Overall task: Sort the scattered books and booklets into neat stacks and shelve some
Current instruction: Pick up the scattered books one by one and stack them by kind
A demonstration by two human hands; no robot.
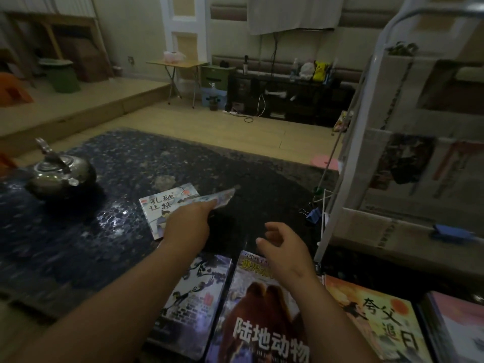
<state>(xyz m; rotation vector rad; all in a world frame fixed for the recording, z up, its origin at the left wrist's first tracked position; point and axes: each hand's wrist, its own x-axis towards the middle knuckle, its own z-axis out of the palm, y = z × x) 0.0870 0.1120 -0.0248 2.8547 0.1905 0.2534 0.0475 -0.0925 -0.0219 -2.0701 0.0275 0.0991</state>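
The left hand [187, 221] pinches a thin booklet [218, 199], tilted above a picture booklet [161, 205] lying flat on the dark tabletop [104, 244]. The right hand [285, 247], fingers loosely curled and holding nothing, hovers over an animal book [262, 323] nearer the person.

booklet [159, 208] reads 孔融让梨, camel book [262, 310] 陆地动物, orange book [374, 318] 夸父追日.

1. Room is dimly lit; pale wall [136, 35] seen at back.
2. Floor [199, 121] laid in light wood; raised step [78, 106] built along left.
3. Green bin [62, 74] set on step.
4. Folding table [175, 64] placed by back wall.
5. Dark cabinet [288, 100] set right of it, white cloth [293, 14] hung above.
6. White rack [345, 216] stood at right.
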